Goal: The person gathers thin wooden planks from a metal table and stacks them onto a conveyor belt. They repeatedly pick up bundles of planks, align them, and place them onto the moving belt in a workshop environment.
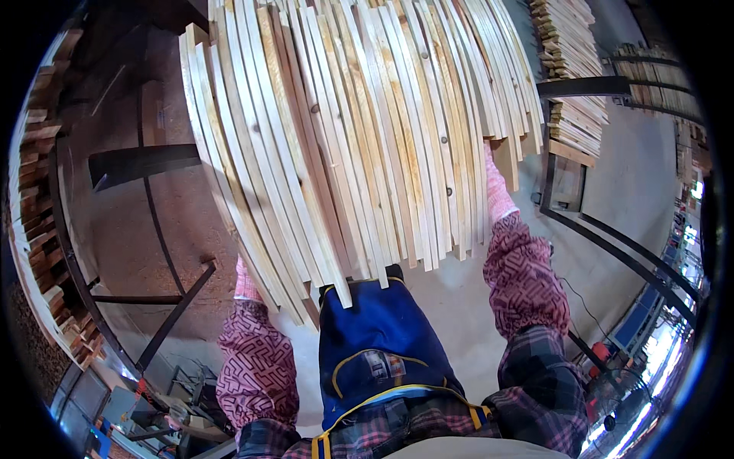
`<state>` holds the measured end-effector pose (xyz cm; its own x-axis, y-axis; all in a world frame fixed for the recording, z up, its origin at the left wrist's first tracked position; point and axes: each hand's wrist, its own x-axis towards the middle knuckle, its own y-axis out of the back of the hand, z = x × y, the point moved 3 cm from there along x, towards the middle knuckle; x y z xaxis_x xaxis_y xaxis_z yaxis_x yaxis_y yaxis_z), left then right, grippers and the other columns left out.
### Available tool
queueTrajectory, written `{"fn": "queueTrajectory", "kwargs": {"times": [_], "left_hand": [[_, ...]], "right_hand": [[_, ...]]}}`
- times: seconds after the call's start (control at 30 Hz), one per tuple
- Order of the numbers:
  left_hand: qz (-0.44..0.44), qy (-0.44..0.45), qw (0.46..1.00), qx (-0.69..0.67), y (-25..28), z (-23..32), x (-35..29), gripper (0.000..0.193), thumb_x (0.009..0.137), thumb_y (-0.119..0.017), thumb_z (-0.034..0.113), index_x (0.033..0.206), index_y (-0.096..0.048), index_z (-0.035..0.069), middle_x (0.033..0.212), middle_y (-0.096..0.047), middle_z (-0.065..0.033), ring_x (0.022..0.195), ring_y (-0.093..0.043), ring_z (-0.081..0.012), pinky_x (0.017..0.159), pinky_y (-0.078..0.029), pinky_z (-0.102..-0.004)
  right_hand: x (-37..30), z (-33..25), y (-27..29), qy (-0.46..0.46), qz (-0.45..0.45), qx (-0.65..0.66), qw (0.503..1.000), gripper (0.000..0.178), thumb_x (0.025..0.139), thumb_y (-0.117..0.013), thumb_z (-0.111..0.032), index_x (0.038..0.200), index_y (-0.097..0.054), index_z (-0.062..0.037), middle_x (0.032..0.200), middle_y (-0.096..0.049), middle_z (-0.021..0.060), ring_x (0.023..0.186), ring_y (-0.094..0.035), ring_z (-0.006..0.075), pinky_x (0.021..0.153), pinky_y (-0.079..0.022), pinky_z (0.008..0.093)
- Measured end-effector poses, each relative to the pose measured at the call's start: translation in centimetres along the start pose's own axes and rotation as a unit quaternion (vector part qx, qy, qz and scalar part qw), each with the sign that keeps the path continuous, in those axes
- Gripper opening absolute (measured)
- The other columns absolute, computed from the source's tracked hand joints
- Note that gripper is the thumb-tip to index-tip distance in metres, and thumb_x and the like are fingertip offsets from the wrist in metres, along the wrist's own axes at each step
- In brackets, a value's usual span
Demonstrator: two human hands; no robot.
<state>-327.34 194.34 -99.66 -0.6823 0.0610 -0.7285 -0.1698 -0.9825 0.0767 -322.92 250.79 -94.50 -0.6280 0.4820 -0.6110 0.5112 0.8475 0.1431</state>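
A wide layer of long, pale wooden slats (367,138) lies side by side in front of me, with uneven near ends reaching over my blue apron (386,336). At its left edge is my left hand (246,281) in a pink-and-white glove, mostly tucked behind the outer slats. My right hand (498,183), gloved alike, presses against the right side, beneath some shorter slats (508,84). Fingers of both hands are hidden by the wood, so their grip does not show. Patterned pink sleeve covers reach over both forearms.
Dark metal bars (145,164) stick out left of the slats, and another bar (585,86) on the right. More slats are stacked at the far right (577,126). A wood pile (38,191) lines the left rim. Black rails (619,256) run along the right.
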Motion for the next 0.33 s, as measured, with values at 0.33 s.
{"fn": "queueTrajectory", "kwargs": {"times": [0.33], "left_hand": [[0.096, 0.01, 0.993, 0.063, -2.5, -6.2, -9.3, 0.04, 0.105, -0.045, 0.036, 0.124, -0.064, 0.006, 0.103, -0.071, -0.0062, 0.087, -0.069, -0.0166, 0.077, -0.057, -0.0297]], "right_hand": [[-9.0, 7.6, 4.2, -0.139, -0.024, 0.126, 0.982, 0.064, 0.099, -0.05, -0.058, 0.141, -0.05, -0.0101, 0.123, -0.063, 0.0165, 0.116, -0.061, 0.0288, 0.097, -0.053, 0.0422]]}}
